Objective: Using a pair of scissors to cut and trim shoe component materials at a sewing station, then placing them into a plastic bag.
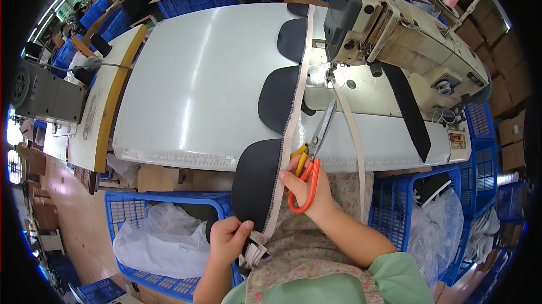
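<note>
Several black half-round pieces point(276, 100) hang in a row along a cream tape point(291, 126), with stitching along the join. My left hand point(227, 239) is closed on the lower corner of the nearest black piece point(255, 182), at the tape's lower end. In my right hand point(316, 195) is a pair of scissors point(323, 130) with orange and yellow on the handles. Their blades point up and away, nearly together. My right thumb and fingertips also touch the tape's edge beside the nearest piece. Another length of cream tape point(353, 126) runs from the sewing machine's needle area down to my apron.
The sewing machine point(401, 33) stands at the right of the white table point(169, 95). A black strip point(407, 114) lies across its bed. Blue crates point(390, 202) with plastic bags flank my lap. A second machine point(48, 92) is at far left.
</note>
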A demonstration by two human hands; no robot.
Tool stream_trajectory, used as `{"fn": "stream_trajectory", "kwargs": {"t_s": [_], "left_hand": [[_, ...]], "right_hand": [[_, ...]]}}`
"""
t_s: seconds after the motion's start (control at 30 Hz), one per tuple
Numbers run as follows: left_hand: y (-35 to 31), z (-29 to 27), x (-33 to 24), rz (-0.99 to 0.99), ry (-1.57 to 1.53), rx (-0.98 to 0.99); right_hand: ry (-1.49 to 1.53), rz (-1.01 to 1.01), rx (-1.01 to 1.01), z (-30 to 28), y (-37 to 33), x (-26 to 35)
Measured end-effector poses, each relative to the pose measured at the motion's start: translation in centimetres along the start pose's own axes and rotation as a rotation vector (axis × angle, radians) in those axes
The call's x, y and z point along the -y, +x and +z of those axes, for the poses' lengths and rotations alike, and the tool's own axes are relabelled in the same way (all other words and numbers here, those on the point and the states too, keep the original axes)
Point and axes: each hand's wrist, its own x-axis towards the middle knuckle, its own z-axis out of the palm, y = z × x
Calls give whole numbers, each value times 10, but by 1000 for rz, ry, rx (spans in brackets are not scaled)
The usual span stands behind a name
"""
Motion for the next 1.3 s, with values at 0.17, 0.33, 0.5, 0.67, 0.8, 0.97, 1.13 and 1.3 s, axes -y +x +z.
{"fn": "stream_trajectory", "kwargs": {"t_s": [0.17, 0.33, 0.5, 0.67, 0.8, 0.97, 1.13, 1.3], "left_hand": [[-1, -22, -12, 133, 302, -227], [41, 11, -29, 235, 344, -203], [53, 35, -16, 280, 415, -214], [57, 44, 1, 381, 401, -275], [52, 39, 12, 60, 509, -171], [53, 43, 9, -27, 240, -128], [48, 35, 4, -6, 234, -66], [42, 30, 5, 96, 243, -58]], "right_hand": [[-171, -46, 4, 6, -16, -12], [-60, -43, 75, 3, -49, -62], [-98, -5, 105, 1, -68, -59], [-71, 96, 204, -3, -77, -70], [-41, 132, 227, -7, -79, -73], [-95, 151, 289, -13, -82, -80], [-591, -57, 579, -63, -63, -36], [-911, 52, 832, -117, -45, 16]]}}
